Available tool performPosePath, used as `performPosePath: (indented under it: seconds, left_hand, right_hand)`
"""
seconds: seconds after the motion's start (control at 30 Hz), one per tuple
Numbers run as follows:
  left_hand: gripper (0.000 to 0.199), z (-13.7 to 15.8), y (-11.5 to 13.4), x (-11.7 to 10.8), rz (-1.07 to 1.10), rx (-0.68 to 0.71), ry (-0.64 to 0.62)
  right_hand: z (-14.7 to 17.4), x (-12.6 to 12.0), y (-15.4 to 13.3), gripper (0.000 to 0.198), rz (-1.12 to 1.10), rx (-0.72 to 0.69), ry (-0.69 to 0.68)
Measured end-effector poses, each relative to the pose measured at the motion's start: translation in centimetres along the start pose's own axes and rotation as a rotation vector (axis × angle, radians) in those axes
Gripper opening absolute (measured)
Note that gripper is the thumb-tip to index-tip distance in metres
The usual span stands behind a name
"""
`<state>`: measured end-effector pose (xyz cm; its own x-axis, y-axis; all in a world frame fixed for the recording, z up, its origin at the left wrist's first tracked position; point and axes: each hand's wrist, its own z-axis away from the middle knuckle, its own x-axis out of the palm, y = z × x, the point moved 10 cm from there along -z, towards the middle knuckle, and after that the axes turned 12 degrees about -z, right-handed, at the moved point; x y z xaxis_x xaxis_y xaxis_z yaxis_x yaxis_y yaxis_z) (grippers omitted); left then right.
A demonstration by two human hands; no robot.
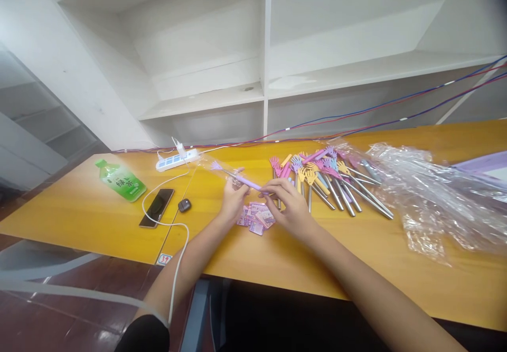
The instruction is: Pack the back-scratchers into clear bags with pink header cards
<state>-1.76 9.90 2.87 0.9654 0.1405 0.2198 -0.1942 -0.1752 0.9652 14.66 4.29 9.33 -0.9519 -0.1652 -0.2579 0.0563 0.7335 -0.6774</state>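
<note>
Head view: we reach both forearms inward over the table, left hand gripping the purple back scratcher mid-length, right hand pinching its handle end, near small cards.

Probably a small packing workroom: a long wood-topped table with a number label and power strip, piled back scratchers and clear plastic sleeves, bare white shelving behind.
</note>
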Motion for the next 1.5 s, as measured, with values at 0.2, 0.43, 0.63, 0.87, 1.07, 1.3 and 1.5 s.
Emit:
performPosePath:
  seconds: [0.2, 0.43, 0.63, 0.87, 1.07, 1.3, 1.5]
  left_hand:
    - [0.07, 1.1, -1.2, 2.0, -0.108, -0.015, -0.155]
    - [0.073, 2.6, -2.0, 4.0, -0.111, -0.066, -0.332]
    - [0.051, 2.6, -1.3, 3.9, 0.089, -0.169, -0.324]
    - [0.035, 1.2, -1.3, 2.0, 0.135, -0.209, -0.13]
    - [0.051, 1.1, -2.3, 2.4, 0.083, -0.258, -0.237]
    - [0.062, 1.7, -2.7, 3.2, -0.124, -0.2, -0.4]
    - [0.055, 1.9, -3.2, 3.9, -0.068, -0.275, -0.482]
  right_hand:
    - [0.3, -0.5, -1.0, 0.016, 0.127, -0.226, 0.028]
    - [0.2, -1.2, -0.1, 0.009, 0.161, -0.159, 0.03]
    - [0.3, -0.3, 0.3, 0.013, 0.199, -0.163, -0.036]
    - [0.3, 0.5, -0.6, 0.042, 0.176, -0.157, -0.143]
    - [0.3, 0.2, -1.0, 0.01, 0.272, -0.311, -0.093]
    - [-0.3, 0.1, 1.1, 0.006, 0.103, -0.071, -0.126]
    - [0.0, -0.1, 3.5, 0.01, 0.026, 0.144, -0.094]
